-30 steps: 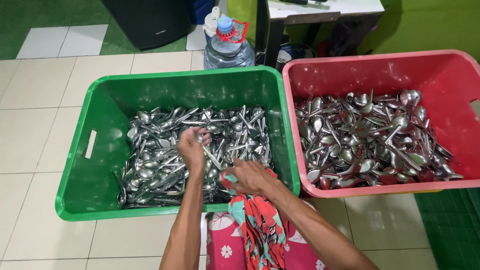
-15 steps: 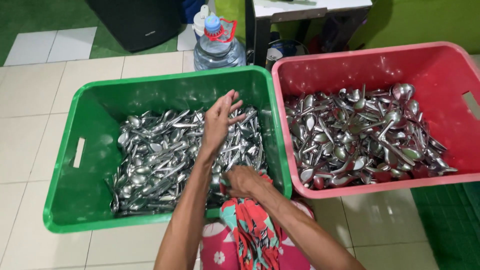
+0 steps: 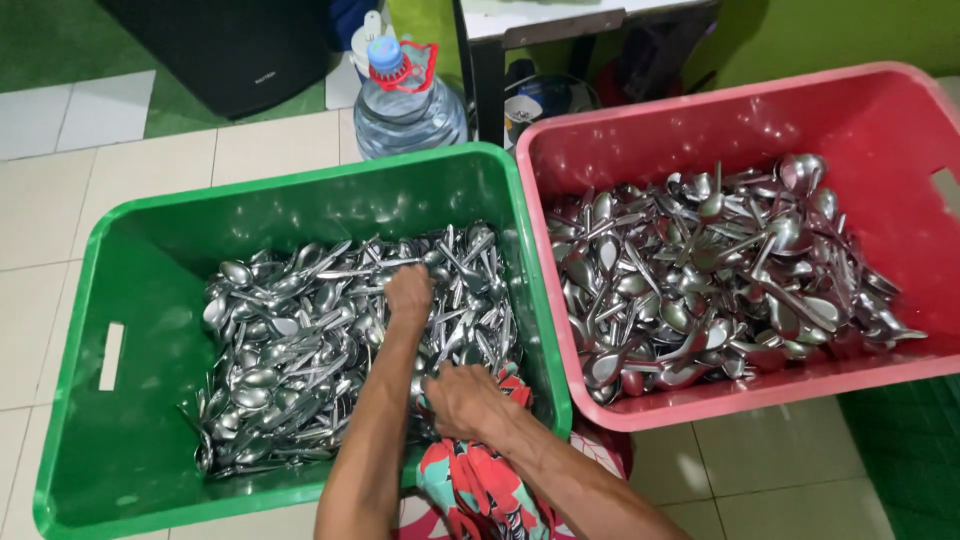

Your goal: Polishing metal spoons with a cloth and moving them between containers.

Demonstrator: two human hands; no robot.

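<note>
The left hand (image 3: 408, 292) is reaching down into the heap of shiny spoons (image 3: 300, 340) in the middle of the green bin (image 3: 90, 300), with its fingers curled in among them. The right hand (image 3: 462, 397) is squeezing a flowery cloth (image 3: 480, 480) by the bin's near right corner. A red bin (image 3: 700, 110) of spoons is sitting just beside the green bin's right wall.

Large clear plastic water bottle (image 3: 408, 100) at 12 o'clock, upright on floor just behind green crate (image 3: 90, 300); blue cap, red carry handle at neck. Second white container (image 3: 366, 32) behind it, mostly hidden. Black box-like unit (image 3: 225, 45) at 11 o'clock bears small pale label on front, too small to tell. No signs, no screens.
</note>
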